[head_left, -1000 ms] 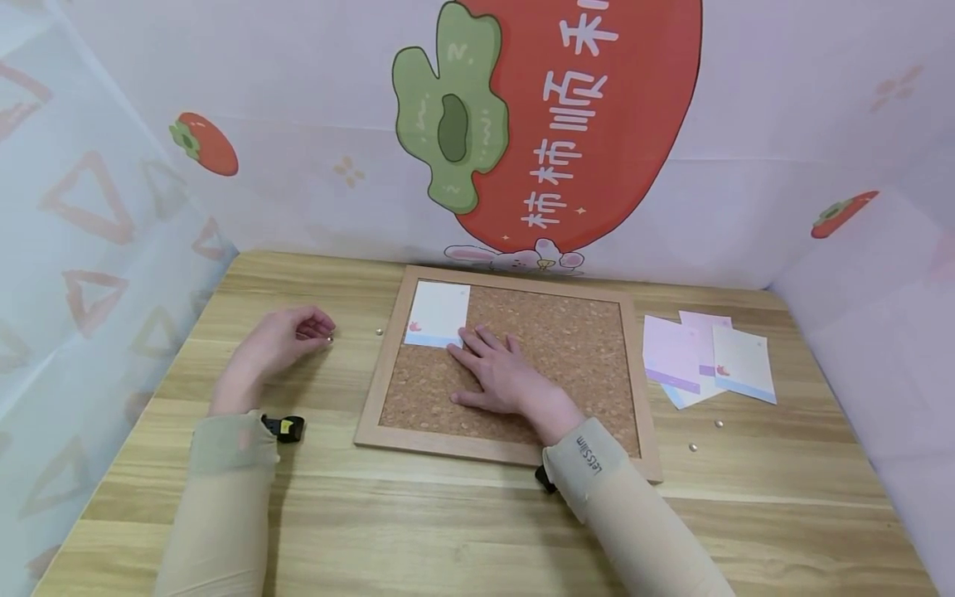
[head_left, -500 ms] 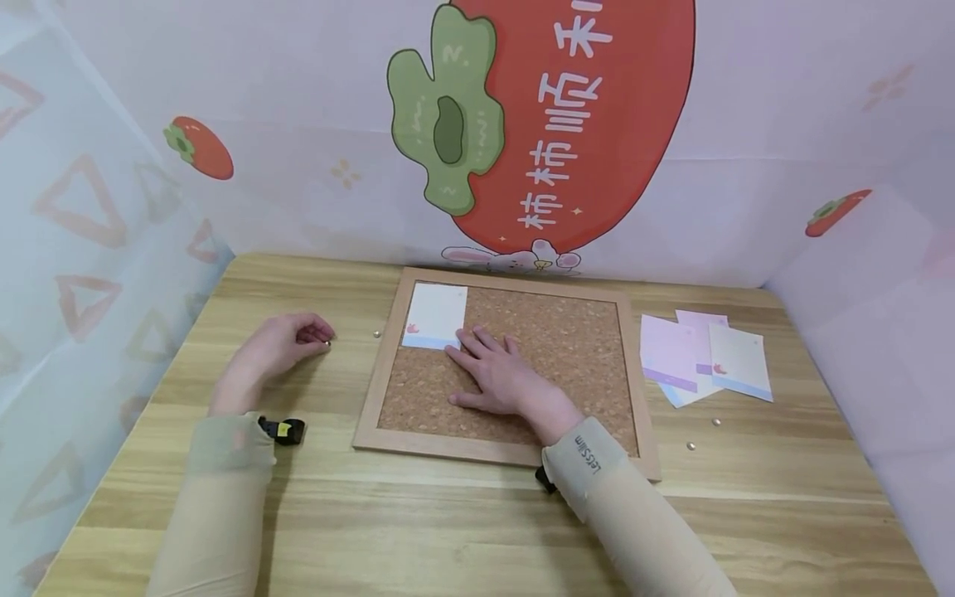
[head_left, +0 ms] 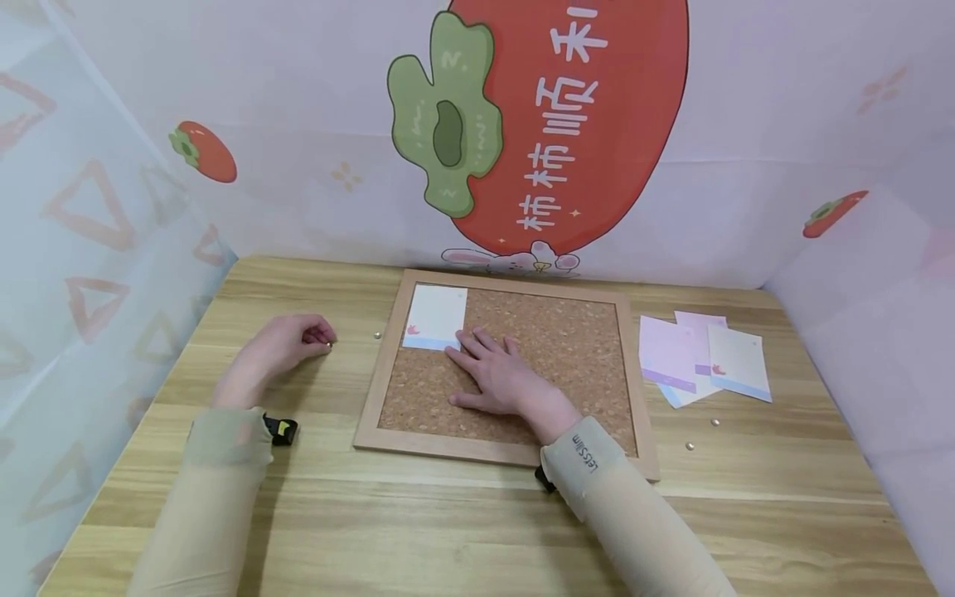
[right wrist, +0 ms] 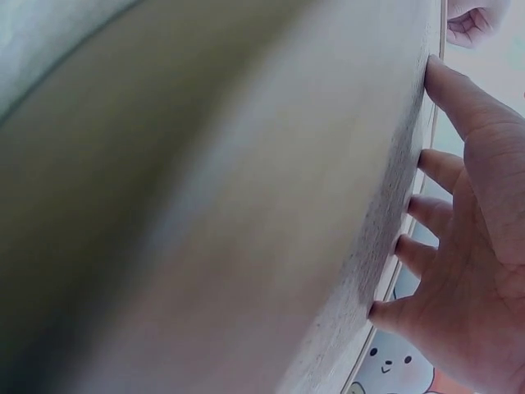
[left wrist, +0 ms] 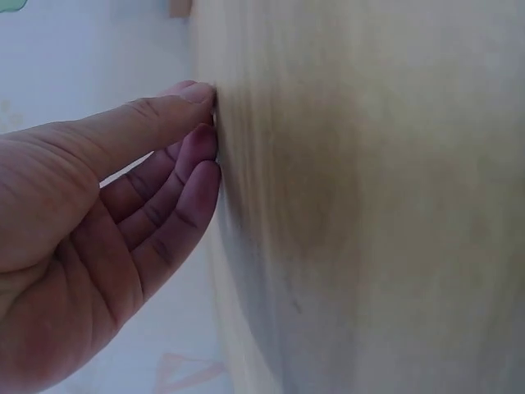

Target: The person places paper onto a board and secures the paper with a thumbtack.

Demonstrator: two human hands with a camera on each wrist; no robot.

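Under the spread right hand (head_left: 496, 380) lies a framed cork board (head_left: 567, 356), a white card (head_left: 436, 313) at the fingertips, while farther left the left hand (head_left: 294, 342) pinches a small shiny stud (head_left: 330, 345), best gripped squarely while the other hand steadies the card.

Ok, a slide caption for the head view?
Right hand on a corkboard, touching a white card; left hand pinching a tack.
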